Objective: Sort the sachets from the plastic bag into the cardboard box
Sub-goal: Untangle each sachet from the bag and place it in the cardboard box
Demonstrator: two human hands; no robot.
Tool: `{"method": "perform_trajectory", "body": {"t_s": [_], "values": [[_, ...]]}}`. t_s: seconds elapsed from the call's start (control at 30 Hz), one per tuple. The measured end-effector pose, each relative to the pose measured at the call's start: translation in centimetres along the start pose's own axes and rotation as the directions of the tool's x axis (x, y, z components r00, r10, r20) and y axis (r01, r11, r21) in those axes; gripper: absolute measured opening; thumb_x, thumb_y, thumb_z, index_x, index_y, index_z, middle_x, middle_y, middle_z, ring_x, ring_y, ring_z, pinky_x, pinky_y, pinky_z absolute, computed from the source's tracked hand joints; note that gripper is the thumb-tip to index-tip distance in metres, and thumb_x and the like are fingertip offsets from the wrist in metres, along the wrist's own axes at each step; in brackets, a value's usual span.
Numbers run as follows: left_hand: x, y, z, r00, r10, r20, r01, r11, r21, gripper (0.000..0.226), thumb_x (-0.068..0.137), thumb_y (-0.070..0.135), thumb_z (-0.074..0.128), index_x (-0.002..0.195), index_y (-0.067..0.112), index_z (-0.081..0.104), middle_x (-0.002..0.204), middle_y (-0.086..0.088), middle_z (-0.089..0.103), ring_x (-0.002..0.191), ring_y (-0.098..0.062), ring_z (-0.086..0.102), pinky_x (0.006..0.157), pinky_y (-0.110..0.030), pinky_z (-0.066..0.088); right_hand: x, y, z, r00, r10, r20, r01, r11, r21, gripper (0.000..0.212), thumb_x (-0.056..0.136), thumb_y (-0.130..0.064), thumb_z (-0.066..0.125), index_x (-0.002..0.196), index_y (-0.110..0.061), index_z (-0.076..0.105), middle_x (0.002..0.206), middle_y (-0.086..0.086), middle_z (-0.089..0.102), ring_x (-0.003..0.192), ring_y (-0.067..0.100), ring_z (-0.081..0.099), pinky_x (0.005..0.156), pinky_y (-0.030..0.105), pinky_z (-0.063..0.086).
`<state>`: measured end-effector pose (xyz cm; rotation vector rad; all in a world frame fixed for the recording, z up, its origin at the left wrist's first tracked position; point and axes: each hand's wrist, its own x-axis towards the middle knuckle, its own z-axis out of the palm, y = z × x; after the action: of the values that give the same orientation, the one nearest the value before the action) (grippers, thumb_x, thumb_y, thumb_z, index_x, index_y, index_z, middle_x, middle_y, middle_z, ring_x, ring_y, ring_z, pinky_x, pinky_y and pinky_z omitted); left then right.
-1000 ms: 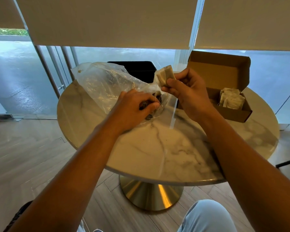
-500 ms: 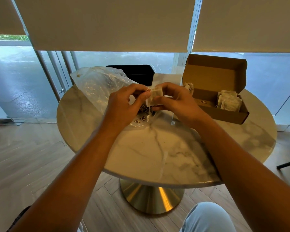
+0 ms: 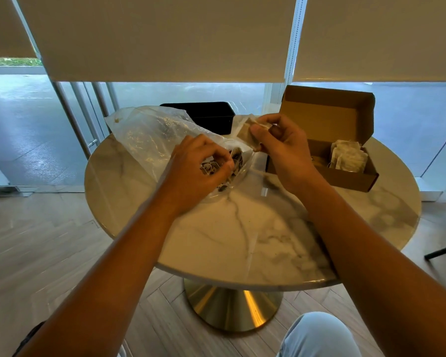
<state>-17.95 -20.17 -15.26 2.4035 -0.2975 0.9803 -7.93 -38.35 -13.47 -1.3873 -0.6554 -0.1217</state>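
A clear bag (image 3: 150,135) lies at 10 o'clock on a round marble table (image 3: 242,240). The left hand (image 3: 198,171), fingers curled, reaches into the bag's open mouth, gripping sachets there. At 12 o'clock, the right hand (image 3: 281,145) pinches a sachet (image 3: 247,132) above the tabletop. At 2 o'clock, an open box (image 3: 345,176) holds upright sachets (image 3: 348,157).

Sachets (image 3: 348,157) upright in open box (image 3: 327,132)

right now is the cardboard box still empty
No, a stack of pale sachets already stands inside the open cardboard box at its right end.
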Motion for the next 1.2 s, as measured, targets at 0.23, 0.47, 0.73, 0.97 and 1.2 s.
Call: {"method": "perform_trajectory", "body": {"t_s": [0.23,0.47,0.73,0.97,1.2], "values": [[-0.2,-0.6,0.2,0.989,0.018,0.144,-0.035,0.992,0.118,0.021,0.088,0.053,0.064,0.100,0.038,0.071,0.103,0.019,0.058,0.106,-0.009,0.044,0.097,-0.043,0.038,0.7,-0.2,-0.5,0.981,0.035,-0.190,-0.001,0.984,0.176,0.010,0.097,-0.011,0.068,0.106,-0.012,0.064,0.104,0.002,0.075,0.095,0.017,0.074,0.075,0.025,0.057],[0.1,-0.7,0.1,0.997,0.014,0.077,-0.014,1.000,0.009,0.021,0.093,0.041,0.066,0.110,0.032,0.074,0.105,0.015,0.069,0.099,-0.003,0.051,0.088,-0.025,0.041,0.8,0.0,-0.6,0.977,0.071,-0.200,-0.024,0.973,0.228,0.011,0.096,-0.006,0.069,0.096,-0.010,0.059,0.109,0.015,0.068,0.104,0.029,0.073,0.083,0.036,0.061],[0.3,0.0,-0.4,0.989,-0.085,-0.123,0.066,0.987,-0.150,0.016,0.093,0.026,0.071,0.108,0.020,0.072,0.099,0.013,0.071,0.090,-0.002,0.064,0.075,-0.025,0.055,-0.2,0.5,0.3,0.988,0.092,0.126,-0.104,0.990,0.093,0.023,0.099,-0.006,0.065,0.116,-0.004,0.052,0.110,0.023,0.066,0.100,0.034,0.074,0.082,0.044,0.063],[0.3,-0.1,-0.6,0.986,-0.099,-0.137,0.079,0.986,-0.144,0.020,0.091,0.018,0.074,0.110,0.017,0.071,0.101,0.010,0.072,0.096,-0.002,0.067,0.079,-0.020,0.057,-0.6,0.7,0.8,0.967,0.097,0.237,-0.093,0.995,-0.027,0.030,0.093,-0.007,0.074,0.119,-0.012,0.061,0.117,0.009,0.068,0.110,0.027,0.071,0.086,0.043,0.063],[0.2,0.1,-0.6,0.989,-0.103,-0.103,0.086,0.983,-0.160,0.018,0.091,0.021,0.074,0.109,0.018,0.072,0.100,0.011,0.074,0.097,0.000,0.068,0.075,-0.014,0.051,-0.3,1.0,0.5,0.989,0.018,0.148,-0.012,0.999,-0.041,0.018,0.092,-0.014,0.076,0.107,-0.016,0.067,0.110,0.010,0.070,0.109,0.029,0.070,0.091,0.047,0.061]]}}
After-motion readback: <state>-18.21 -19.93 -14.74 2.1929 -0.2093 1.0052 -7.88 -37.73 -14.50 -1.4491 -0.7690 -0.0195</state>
